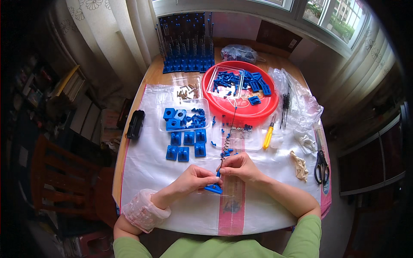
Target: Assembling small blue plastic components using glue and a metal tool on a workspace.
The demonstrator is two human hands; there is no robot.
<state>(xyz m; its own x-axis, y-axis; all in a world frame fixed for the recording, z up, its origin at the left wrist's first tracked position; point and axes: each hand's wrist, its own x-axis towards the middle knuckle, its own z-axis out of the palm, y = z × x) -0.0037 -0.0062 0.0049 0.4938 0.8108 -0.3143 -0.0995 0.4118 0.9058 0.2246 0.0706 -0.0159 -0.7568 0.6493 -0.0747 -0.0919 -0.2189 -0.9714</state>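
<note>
Head view: the left hand [194, 177] and the right hand [240, 167] meet over the middle of the table [151, 74], which is covered with a white plastic sheet [146, 167]. The left hand's fingers are pinched together on a small blue plastic base piece [214, 188] that rests on the sheet just below the fingertips. The right hand's fingers are closed on the lower end of a long thin coil spring [230, 131], which rises from the base piece and runs away from the person toward a red round tray [241, 115]. The tray holds a clear box with more blue parts. Left of the spring lie five blue blocks [186, 145] in two rows, with a clear tray of blue pieces [184, 115] beyond them. A yellow-handled screwdriver [269, 135] lies to the right of the spring, black scissors [321, 165] near the right edge, and a rack of assembled blue parts with springs [186, 43] stands at the far edge
</note>
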